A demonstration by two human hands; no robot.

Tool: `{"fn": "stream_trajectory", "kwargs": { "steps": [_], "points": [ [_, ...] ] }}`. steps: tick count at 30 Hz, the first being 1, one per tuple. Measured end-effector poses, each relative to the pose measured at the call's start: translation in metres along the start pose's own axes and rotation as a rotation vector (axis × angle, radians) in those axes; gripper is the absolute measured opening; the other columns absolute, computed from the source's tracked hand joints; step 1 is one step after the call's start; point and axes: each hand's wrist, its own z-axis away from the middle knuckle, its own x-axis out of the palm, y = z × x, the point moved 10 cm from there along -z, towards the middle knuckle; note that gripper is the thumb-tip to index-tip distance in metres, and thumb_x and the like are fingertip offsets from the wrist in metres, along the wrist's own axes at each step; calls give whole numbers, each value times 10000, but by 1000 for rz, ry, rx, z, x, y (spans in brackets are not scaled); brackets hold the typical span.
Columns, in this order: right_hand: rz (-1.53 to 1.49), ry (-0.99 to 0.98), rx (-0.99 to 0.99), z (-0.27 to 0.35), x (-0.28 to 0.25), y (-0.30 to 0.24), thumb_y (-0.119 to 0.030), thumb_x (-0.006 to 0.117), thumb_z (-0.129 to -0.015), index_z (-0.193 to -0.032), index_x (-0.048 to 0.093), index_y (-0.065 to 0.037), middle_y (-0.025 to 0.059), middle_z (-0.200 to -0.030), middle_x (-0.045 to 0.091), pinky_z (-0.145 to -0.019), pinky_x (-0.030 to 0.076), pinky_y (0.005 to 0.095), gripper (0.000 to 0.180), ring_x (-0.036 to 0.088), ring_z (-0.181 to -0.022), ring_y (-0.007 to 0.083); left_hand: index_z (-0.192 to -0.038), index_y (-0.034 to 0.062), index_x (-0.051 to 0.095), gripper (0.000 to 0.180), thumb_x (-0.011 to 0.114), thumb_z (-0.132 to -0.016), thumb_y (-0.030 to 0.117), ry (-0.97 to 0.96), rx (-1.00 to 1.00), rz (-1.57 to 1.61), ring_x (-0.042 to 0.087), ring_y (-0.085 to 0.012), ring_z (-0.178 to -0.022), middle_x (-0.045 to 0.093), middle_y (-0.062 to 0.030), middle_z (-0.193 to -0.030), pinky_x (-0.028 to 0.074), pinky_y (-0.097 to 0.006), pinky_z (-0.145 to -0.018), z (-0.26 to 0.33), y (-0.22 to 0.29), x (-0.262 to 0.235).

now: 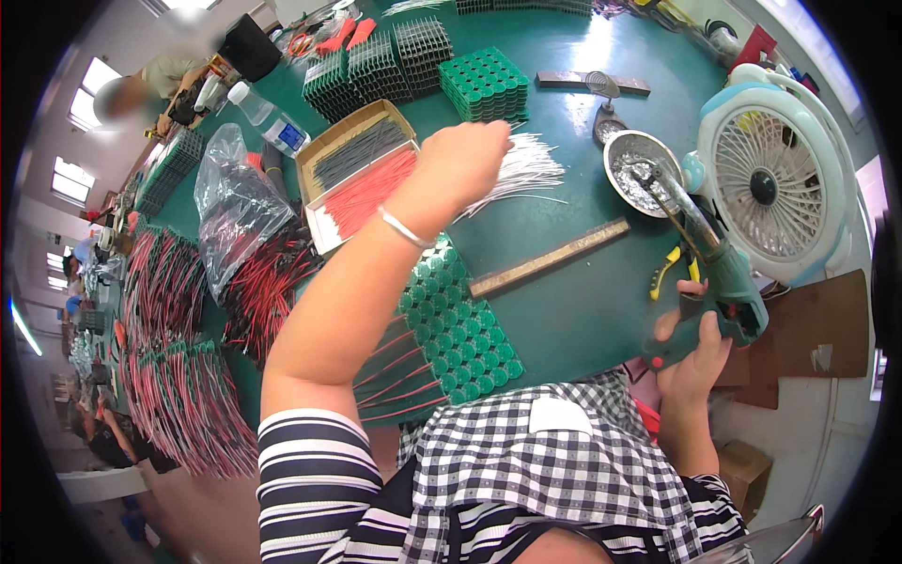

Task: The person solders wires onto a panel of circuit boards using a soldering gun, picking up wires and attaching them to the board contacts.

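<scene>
Black-and-white stripes on the sleeve at seven o'clock, black-and-white checks on the apron at five — red wires at eleven, white wires at one, green-bodied soldering tool at three.

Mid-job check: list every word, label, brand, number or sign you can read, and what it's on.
No text is readable here.
Bottle: blue and white label, print too small to read.
Green boards: pale marks, too small to make out.
Green tool: no legible lettering.
White patch on the apron: no print shows.
</scene>
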Motion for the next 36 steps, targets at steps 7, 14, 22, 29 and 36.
{"fn": "stream_trajectory", "kwargs": {
  "steps": [7, 14, 22, 29, 36],
  "points": [
    [35, -141, -2, -10, 11, -7, -212, 482, -946, -1269, 426, -15, 156, -1158, 578, -549, 446, 291, 383, 554, -624, 150, -939, 54, 558, 227, 418, -1014, 215, 387, -143, 1014, 421, -74, -637, 430, 41, -699, 387, -226, -604, 99, -66, -25],
    [63, -214, 11, -7, 36, -9, -171, 482, -924, -1247, 427, 30, 182, -1118, 578, -532, 478, 293, 384, 576, -604, 172, -997, 45, 542, 201, 405, -1018, 190, 758, -141, 1336, 457, -64, -702, 460, 13, -744, 399, -210, -664, 172, -109, 24],
    [80, -326, 44, -11, 58, -2, -162, 518, -903, -1260, 437, 20, 178, -1104, 588, -538, 477, 285, 409, 581, -610, 174, -1153, 17, 577, 269, 431, -1008, 190, 516, -292, 1149, 374, -28, -648, 393, 67, -718, 318, -175, -575, 165, -88, 7],
    [71, -485, 31, -27, 100, 5, -176, 521, -920, -1187, 506, 25, 136, -1101, 610, -512, 471, 254, 334, 591, -652, 146, -1158, 80, 642, 259, 515, -947, 159, -86, -118, 979, 554, -99, -694, 624, -25, -760, 459, -253, -642, 167, 11, 8],
    [99, -635, -15, -26, 166, 22, -71, 669, -835, -1082, 577, -28, 25, -918, 627, -653, 487, 252, 267, 583, -765, 88, -1116, 5, 645, 250, 565, -902, 107, -476, -205, 1136, 635, -104, -701, 699, -72, -875, 519, -243, -637, 159, 83, 31]
  ]
}}
